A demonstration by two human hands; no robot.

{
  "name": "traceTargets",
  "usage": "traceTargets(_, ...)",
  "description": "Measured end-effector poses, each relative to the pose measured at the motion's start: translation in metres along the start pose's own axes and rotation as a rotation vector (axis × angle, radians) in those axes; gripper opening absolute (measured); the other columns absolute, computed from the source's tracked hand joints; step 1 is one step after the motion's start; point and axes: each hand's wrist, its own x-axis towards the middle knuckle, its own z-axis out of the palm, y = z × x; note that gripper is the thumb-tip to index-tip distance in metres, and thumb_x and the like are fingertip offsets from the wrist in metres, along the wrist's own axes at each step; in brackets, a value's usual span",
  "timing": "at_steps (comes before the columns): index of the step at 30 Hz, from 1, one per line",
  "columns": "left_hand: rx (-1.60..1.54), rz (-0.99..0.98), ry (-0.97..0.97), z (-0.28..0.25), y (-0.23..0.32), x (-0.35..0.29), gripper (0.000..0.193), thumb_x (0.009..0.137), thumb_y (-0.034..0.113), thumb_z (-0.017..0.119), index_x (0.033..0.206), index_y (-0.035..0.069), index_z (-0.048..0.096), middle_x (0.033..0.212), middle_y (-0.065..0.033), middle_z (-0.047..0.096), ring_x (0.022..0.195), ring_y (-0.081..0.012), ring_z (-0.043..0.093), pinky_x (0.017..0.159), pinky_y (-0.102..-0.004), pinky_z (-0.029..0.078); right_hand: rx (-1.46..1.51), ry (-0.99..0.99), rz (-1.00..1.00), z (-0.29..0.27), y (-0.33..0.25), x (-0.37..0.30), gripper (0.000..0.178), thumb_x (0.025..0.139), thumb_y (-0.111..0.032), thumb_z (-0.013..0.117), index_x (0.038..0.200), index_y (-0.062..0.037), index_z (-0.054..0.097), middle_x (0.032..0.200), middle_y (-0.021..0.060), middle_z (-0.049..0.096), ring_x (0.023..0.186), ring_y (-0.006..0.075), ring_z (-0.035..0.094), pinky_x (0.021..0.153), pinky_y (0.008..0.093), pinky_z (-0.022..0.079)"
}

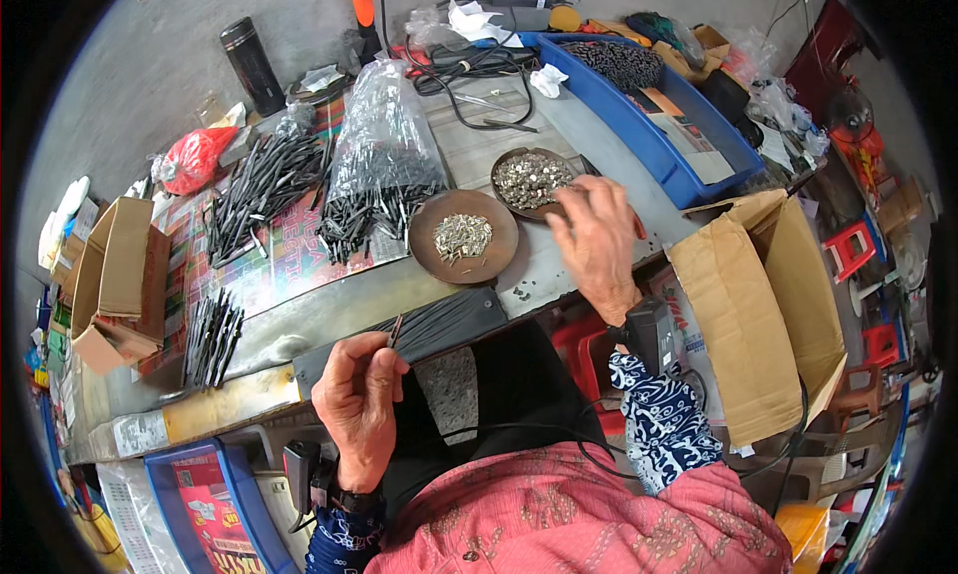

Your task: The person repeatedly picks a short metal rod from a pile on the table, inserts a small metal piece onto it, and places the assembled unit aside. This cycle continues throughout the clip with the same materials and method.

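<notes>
My left hand [361,396] is at the front edge of the workbench, its thumb and fingers closed in a pinch. A slim, brownish metal-looking piece [396,331] sticks up from the fingertips; its exact kind is too small to tell. My right hand [597,245] reaches over the right rim of a round dish of silvery bits [529,178], fingers bent, thumb apart from them. Nothing shows between those fingers. Left of it, a brown round dish [427,258] holds a heap of small, pale metal pieces [462,237].
Black slender sticks [264,190] lie piled at the left, more in a clear plastic bag [384,135], and a small row [213,339] near the front edge. A blue tray [689,180] stands far right. Open cardboard boxes flank the bench, one [743,309] near my right arm.
</notes>
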Motion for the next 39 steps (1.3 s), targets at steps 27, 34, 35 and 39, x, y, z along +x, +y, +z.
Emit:
traceTargets(27,-0.522,-0.221,-0.010,-0.002,0.011,-0.010,0.013,0.093,-0.004,0.057,0.105,-0.003,0.063,0.083,-0.0095,0.066,0.053,-0.0065,0.048,0.046,-0.0191,0.035,0.768,-0.176,0.029,-0.026,-0.074,0.004,0.007,0.080,0.000,0.064,0.084,-0.0015,0.059,0.077,0.0105,0.059,0.072,0.0263,0.059,0.064,0.0360,0.047)
traceTargets(34,-0.597,-0.233,-0.003,-0.002,0.021,-0.015,0.012,0.093,-0.001,0.058,0.104,-0.001,0.062,0.082,-0.0080,0.066,0.052,-0.0064,0.048,0.044,-0.0191,0.033,1.345,-0.375,0.065,-0.053,-0.138,-0.014,0.014,0.080,0.002,0.070,0.091,-0.0015,0.062,0.084,0.0050,0.064,0.078,0.0136,0.064,0.067,0.0262,0.050)
traceTargets(35,-0.600,-0.234,-0.003,-0.003,0.022,-0.017,0.012,0.093,-0.001,0.058,0.104,0.000,0.062,0.082,-0.0079,0.066,0.052,-0.0064,0.048,0.044,-0.0192,0.033,1.367,-0.379,0.074,-0.054,-0.141,-0.015,0.014,0.080,0.002,0.070,0.091,-0.0014,0.062,0.084,0.0052,0.064,0.077,0.0136,0.064,0.067,0.0261,0.050)
traceTargets(39,-0.599,-0.226,-0.004,-0.006,0.023,-0.021,0.012,0.093,-0.001,0.058,0.105,-0.001,0.063,0.082,-0.0077,0.066,0.053,-0.0063,0.048,0.044,-0.0193,0.033,1.362,-0.365,0.049,-0.058,-0.147,-0.017,0.013,0.081,0.002,0.070,0.091,-0.0012,0.062,0.086,0.0058,0.064,0.076,0.0135,0.062,0.067,0.0257,0.050)
